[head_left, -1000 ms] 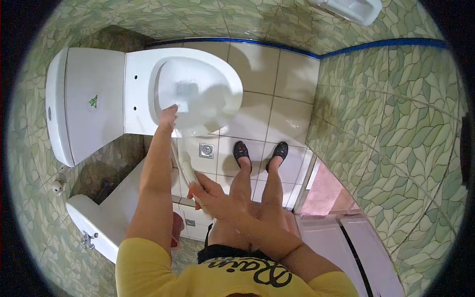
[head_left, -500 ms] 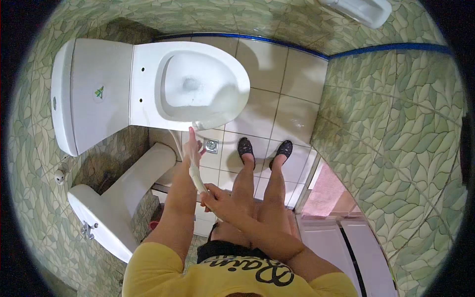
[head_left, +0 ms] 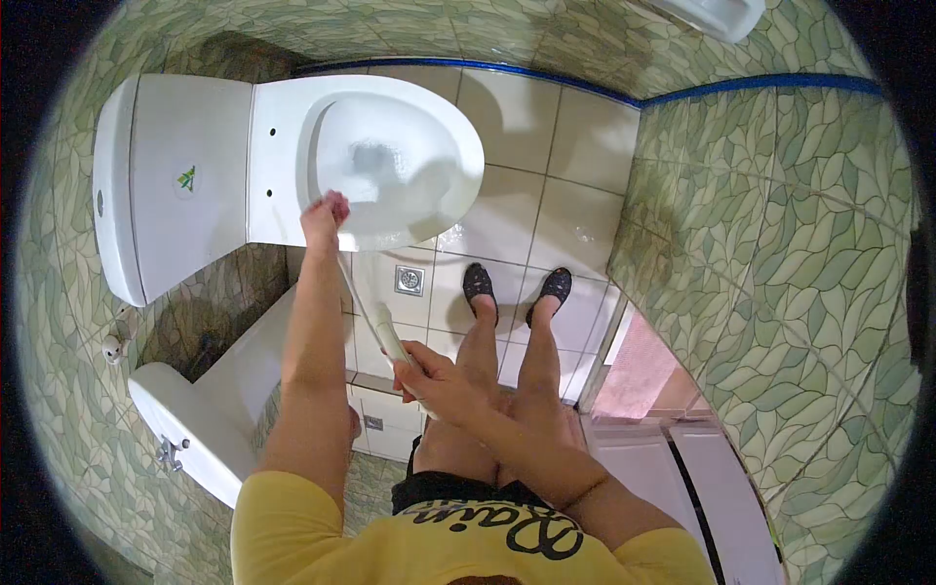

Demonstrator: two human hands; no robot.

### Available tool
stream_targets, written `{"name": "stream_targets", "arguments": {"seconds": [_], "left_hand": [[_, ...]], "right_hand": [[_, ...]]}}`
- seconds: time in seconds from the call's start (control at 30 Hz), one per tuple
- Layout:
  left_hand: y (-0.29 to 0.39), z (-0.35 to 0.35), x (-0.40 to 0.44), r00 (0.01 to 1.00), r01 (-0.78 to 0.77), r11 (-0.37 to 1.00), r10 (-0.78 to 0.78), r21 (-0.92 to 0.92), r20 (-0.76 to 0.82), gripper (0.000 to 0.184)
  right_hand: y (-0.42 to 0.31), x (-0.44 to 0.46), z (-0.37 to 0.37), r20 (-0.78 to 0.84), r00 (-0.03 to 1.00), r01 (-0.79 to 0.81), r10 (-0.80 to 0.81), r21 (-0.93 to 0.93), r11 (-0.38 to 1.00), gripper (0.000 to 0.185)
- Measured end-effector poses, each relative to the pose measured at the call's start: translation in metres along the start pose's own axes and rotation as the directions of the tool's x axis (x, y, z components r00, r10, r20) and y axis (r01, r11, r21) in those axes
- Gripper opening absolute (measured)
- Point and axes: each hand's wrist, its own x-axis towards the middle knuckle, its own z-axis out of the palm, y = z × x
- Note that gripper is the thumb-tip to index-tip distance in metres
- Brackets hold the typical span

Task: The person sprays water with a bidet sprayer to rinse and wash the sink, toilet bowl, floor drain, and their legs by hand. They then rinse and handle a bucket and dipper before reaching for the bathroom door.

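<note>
The white toilet (head_left: 229, 161) stands at upper left, its bowl uncovered with water inside. My left hand (head_left: 324, 219) is over the near side of its rim, fingers curled and slightly blurred; whether anything is in them is hidden. In front of my thighs, my right hand (head_left: 429, 378) is wrapped round a pale hand sprayer (head_left: 386, 331), whose head points up toward the toilet. A thin whitish line runs from near the sprayer to my left wrist; I cannot tell whether it is hose or water. Wet gloss shows on the rim.
A white washbasin (head_left: 185, 429) with a metal tap (head_left: 172, 453) is at lower left. A square floor drain (head_left: 409, 281) lies between toilet and my feet in dark shoes (head_left: 480, 281). Tiled walls surround the floor; a doorway opens at lower right, beside a pink mat (head_left: 639, 366).
My left hand has moved left and up, from beside the rim's outer edge to over it, and its extended finger has curled in. My right hand keeps hold of the sprayer.
</note>
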Motion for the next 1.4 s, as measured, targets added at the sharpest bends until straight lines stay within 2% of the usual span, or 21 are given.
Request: {"name": "stream_targets", "arguments": {"seconds": [0.1, 0.13, 0.2, 0.23, 0.3, 0.37, 0.43, 0.5, 0.53, 0.63, 0.7, 0.77, 0.83, 0.93, 0.97, 1.1, 1.17, 1.2, 1.23, 1.3, 1.4], "left_hand": [[0.005, 0.013, 0.016, 0.913, -0.384, 0.772, 0.398, 0.506, 0.085, 0.026], [-0.008, 0.006, 0.024, 0.914, -0.386, 0.772, 0.396, 0.506, 0.093, 0.026], [-0.038, -0.005, 0.044, 0.885, -0.438, 0.354, 0.328, 0.826, 0.329, 0.030], [-0.030, 0.006, 0.032, 0.882, -0.448, 0.355, 0.326, 0.821, 0.341, 0.030], [-0.016, 0.019, 0.000, 0.962, -0.004, 0.805, -0.159, 0.594, 0.222, 0.033], [-0.010, 0.030, -0.024, 0.963, -0.115, 0.758, -0.073, 0.642, 0.258, 0.037], [0.011, 0.043, -0.054, 0.974, -0.209, 0.428, 0.015, 0.879, 0.224, 0.033], [-0.006, 0.038, -0.065, 0.967, -0.253, 0.426, 0.085, 0.869, 0.240, 0.022], [-0.015, 0.036, -0.074, 0.759, -0.431, -0.041, 0.523, 0.901, 0.387, 0.019], [-0.026, 0.029, -0.101, 0.412, -0.262, -0.499, 0.716, 0.826, 0.564, 0.012], [-0.037, 0.020, -0.104, 0.778, -0.581, 0.278, 0.466, 0.765, 0.422, 0.011], [-0.024, 0.057, -0.147, 0.882, -0.460, 0.362, 0.294, 0.811, 0.369, 0.012], [-0.065, 0.075, -0.151, 0.844, -0.526, 0.574, 0.259, 0.628, 0.470, 0.018], [-0.081, 0.131, -0.213, 0.735, -0.197, 0.859, -0.190, 0.473, 0.651, 0.049], [-0.063, 0.153, -0.251, 0.699, 0.084, 0.868, -0.402, 0.489, 0.592, 0.052], [-0.081, 0.173, -0.295, 0.722, -0.538, 0.706, 0.102, 0.462, 0.684, 0.047], [-0.061, 0.182, -0.302, 0.771, -0.505, 0.661, 0.056, 0.555, 0.635, 0.041], [-0.046, 0.186, -0.306, 0.737, -0.516, 0.576, -0.078, 0.634, 0.671, 0.038], [-0.039, 0.190, -0.310, 0.701, -0.532, 0.479, -0.213, 0.698, 0.680, 0.037], [-0.038, 0.195, -0.324, 0.679, -0.591, 0.472, -0.147, 0.654, 0.719, 0.036], [-0.014, 0.212, -0.343, 0.529, -0.744, 0.389, -0.154, 0.543, 0.835, 0.032]], "right_hand": [[-0.007, -0.003, 0.013, -0.005, 0.999, 0.039, -0.039, 0.013, 0.999, 0.044], [-0.010, -0.004, 0.017, -0.028, 0.995, 0.093, -0.093, 0.016, 0.996, 0.045], [-0.025, -0.003, 0.026, -0.060, 0.993, 0.103, -0.101, 0.025, 0.994, 0.044], [-0.031, 0.001, 0.027, -0.081, 0.991, 0.111, -0.108, 0.031, 0.993, 0.043], [-0.029, 0.011, 0.022, -0.142, 0.980, 0.136, -0.136, -0.013, 0.991, 0.041], [-0.034, 0.011, 0.013, -0.197, 0.967, 0.152, -0.161, -0.056, 0.987, 0.039], [-0.042, 0.002, -0.017, -0.529, 0.848, -0.006, -0.008, -0.025, 1.000, 0.029], [-0.023, 0.005, -0.080, -0.748, 0.658, -0.050, 0.089, 0.075, 0.996, 0.038], [0.000, 0.003, -0.130, -0.764, 0.644, 0.163, -0.035, 0.092, 0.982, 0.038], [-0.016, -0.024, -0.190, -0.766, 0.587, 0.513, -0.263, 0.100, 0.853, 0.035], [-0.036, -0.024, -0.182, -0.756, 0.603, 0.477, -0.254, 0.087, 0.875, 0.035], [-0.053, -0.027, -0.170, -0.741, 0.621, 0.445, -0.257, 0.063, 0.893, 0.035], [-0.068, -0.028, -0.153, -0.593, 0.802, 0.030, -0.070, -0.077, 0.997, 0.039], [-0.110, -0.047, -0.097, -0.692, 0.716, -0.057, -0.093, -0.191, 0.980, 0.043], [-0.110, -0.050, -0.097, -0.722, 0.684, -0.089, -0.104, -0.225, 0.970, 0.045], [-0.074, -0.041, -0.155, -0.740, 0.631, 0.423, -0.234, 0.075, 0.903, 0.065], [-0.048, -0.026, -0.227, -0.768, 0.637, -0.169, -0.060, -0.215, 0.962, 0.060], [-0.043, -0.027, -0.241, -0.737, 0.672, 0.218, 0.070, 0.287, 0.933, 0.059], [-0.047, -0.032, -0.252, -0.734, 0.675, 0.213, 0.068, 0.283, 0.935, 0.059], [-0.063, -0.033, -0.274, -0.427, 0.902, 0.321, -0.057, 0.578, 0.750, 0.050], [-0.090, -0.020, -0.285, -0.407, 0.912, 0.313, -0.049, 0.614, 0.725, 0.039]]}}
